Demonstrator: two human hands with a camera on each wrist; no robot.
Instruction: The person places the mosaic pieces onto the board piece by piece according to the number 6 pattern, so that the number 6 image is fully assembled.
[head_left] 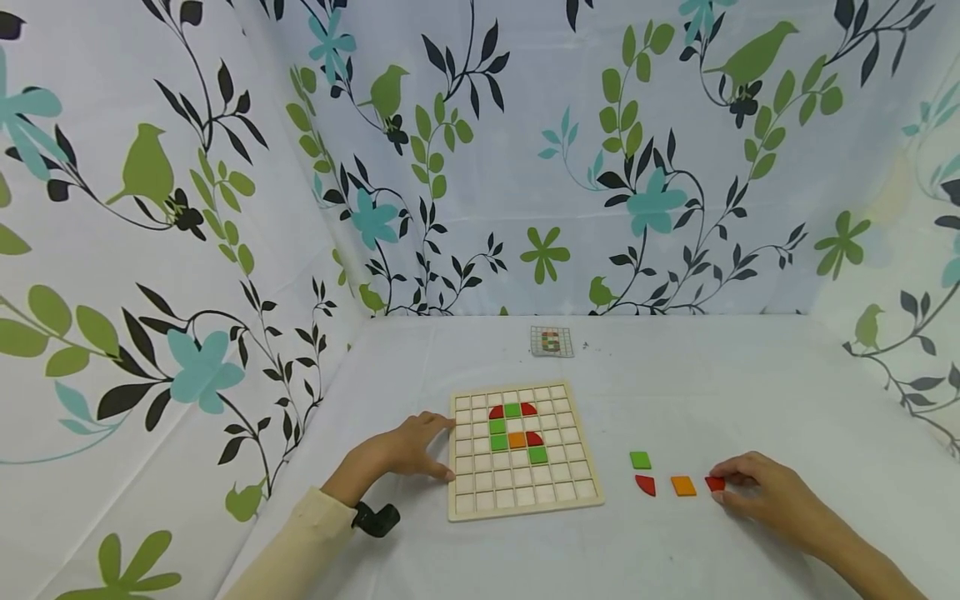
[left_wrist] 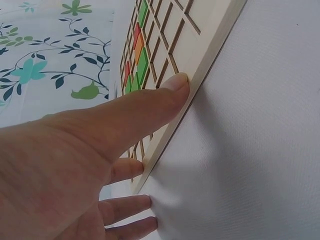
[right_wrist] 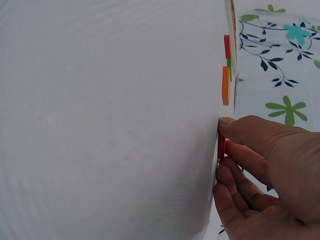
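A square wooden grid board (head_left: 476,504) lies on the white table. Red, green and orange tiles sit in some of its cells, among them an orange square (head_left: 517,440). At the board's left edge is my left hand (head_left: 408,446), its thumb (left_wrist: 175,87) and fingertips touching the rim, fingers fairly straight. My right hand (head_left: 768,496) pinches a red tile (right_wrist: 221,145) between thumb and finger at table level; the fingers partly cover its shape. Beside it lie a loose orange square tile (head_left: 683,486), a red quarter-round tile (head_left: 645,485) and a green square tile (head_left: 640,460).
Behind the board lies a small picture card (head_left: 551,342) showing a grid with a coloured pattern. A white cloth patterned with birds, leaves and flowers (head_left: 652,204) hangs around the table. A dark band with a black device (head_left: 377,519) is on the left wrist.
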